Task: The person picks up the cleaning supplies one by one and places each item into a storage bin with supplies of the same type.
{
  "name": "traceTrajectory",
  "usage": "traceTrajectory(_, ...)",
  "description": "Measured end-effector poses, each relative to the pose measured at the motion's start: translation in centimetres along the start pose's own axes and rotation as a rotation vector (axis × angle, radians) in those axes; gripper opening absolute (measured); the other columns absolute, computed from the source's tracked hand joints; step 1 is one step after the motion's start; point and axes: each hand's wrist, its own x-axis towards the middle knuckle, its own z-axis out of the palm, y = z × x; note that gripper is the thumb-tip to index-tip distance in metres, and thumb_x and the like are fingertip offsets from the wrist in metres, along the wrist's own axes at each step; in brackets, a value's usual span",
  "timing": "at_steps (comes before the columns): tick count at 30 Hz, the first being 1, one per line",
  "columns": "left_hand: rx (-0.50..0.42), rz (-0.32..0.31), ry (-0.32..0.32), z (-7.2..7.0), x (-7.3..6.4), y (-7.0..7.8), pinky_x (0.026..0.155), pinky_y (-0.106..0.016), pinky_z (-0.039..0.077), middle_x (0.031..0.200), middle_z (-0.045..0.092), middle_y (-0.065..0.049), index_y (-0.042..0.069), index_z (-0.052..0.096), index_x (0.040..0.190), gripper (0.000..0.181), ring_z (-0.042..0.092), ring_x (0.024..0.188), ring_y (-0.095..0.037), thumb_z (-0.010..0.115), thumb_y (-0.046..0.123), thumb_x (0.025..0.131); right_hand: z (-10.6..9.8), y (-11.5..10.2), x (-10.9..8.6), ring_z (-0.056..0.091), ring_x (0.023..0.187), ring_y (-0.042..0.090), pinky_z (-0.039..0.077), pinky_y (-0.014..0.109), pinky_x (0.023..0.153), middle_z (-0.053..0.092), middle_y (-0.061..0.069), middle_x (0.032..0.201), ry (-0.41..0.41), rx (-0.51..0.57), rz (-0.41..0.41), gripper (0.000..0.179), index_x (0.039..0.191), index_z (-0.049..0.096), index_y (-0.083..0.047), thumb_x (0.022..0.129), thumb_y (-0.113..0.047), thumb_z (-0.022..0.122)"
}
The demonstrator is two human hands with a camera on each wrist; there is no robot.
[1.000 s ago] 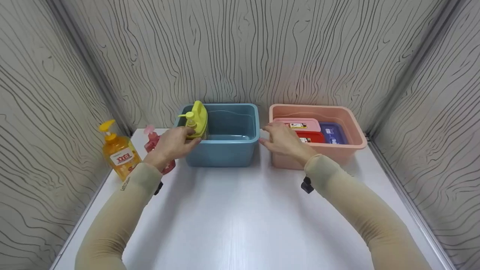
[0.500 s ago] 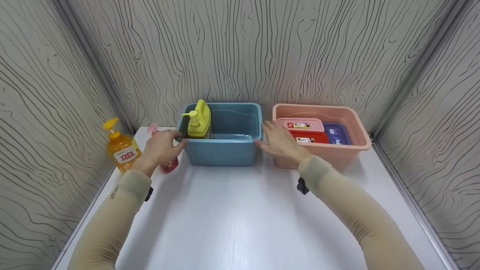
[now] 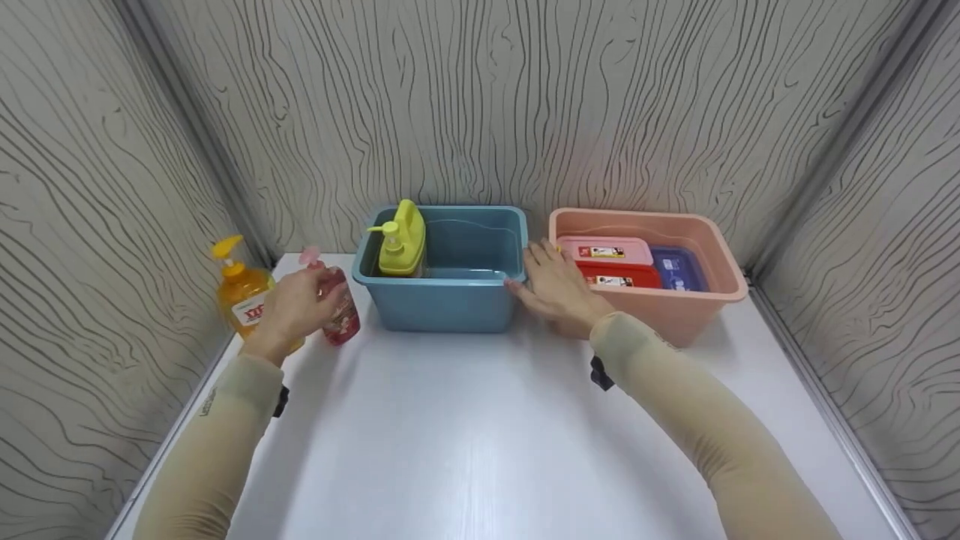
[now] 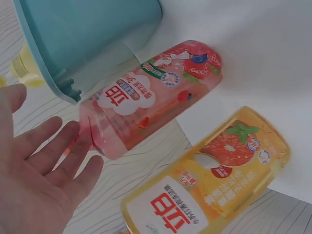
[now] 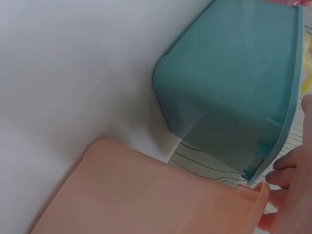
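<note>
My left hand [image 3: 296, 304] is at the pink pump bottle [image 3: 342, 315], its fingers spread and loosely bent beside the bottle's neck in the left wrist view. That pink bottle [image 4: 151, 100] has berries on its label and stands left of the blue bin [image 3: 442, 307]. At the bin's right rim, my right hand [image 3: 559, 289] rests with fingers extended and the thumb at the front corner. Inside the blue bin's left end stands a yellow pump bottle [image 3: 405, 247]. An orange pump bottle [image 3: 244, 292] is behind the left hand, partly covered by it.
A peach-pink bin [image 3: 675, 311] stands right of the blue one, close beside the right hand. It holds boxes with pink [image 3: 607, 249], red [image 3: 626, 275] and blue [image 3: 679, 268] lids. Patterned walls [image 3: 465, 97] enclose the white table [image 3: 450, 420] at the back and sides.
My left hand has moved left from the yellow bottle in the blue bin to the pink bottle. The right hand has settled against the blue bin's right rim.
</note>
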Motion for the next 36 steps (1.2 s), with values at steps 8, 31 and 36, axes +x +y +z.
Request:
traceTrajectory(8,-0.025,-0.039,0.105,0.1,-0.4,-1.5,0.114,-0.061,0.061,0.144,0.074,-0.021,0.004,0.069,0.148,0.052,0.069,0.124,-0.041,0.063,0.042,0.114,0.3,0.8,0.7,0.004,0.179,0.042,0.001,0.063,0.145,0.013,0.019,0.191,-0.021,-0.020,0.020,0.098,0.179,0.016,-0.002,0.113,-0.071,0.038)
traceTrajectory(31,-0.205,-0.196,0.140,0.5,1.2,-2.7,0.119,-0.053,0.059,0.162,0.064,-0.021,0.005,0.056,0.162,0.064,0.068,0.135,-0.041,0.061,0.048,0.115,0.7,1.2,0.8,0.004,0.180,0.041,0.003,0.060,0.146,0.009,0.016,0.192,-0.021,-0.098,-0.006,0.101,0.181,0.011,-0.006,0.112,-0.076,0.034)
traceTrajectory(36,-0.282,-0.231,0.150,0.9,1.7,-2.9,0.118,-0.047,0.061,0.156,0.069,-0.016,0.009,0.061,0.157,0.059,0.070,0.129,-0.035,0.060,0.050,0.115,0.9,1.2,0.8,0.003,0.180,0.039,0.005,0.059,0.146,0.007,0.015,0.192,-0.029,-0.110,0.002,0.102,0.181,0.008,-0.007,0.111,-0.078,0.031)
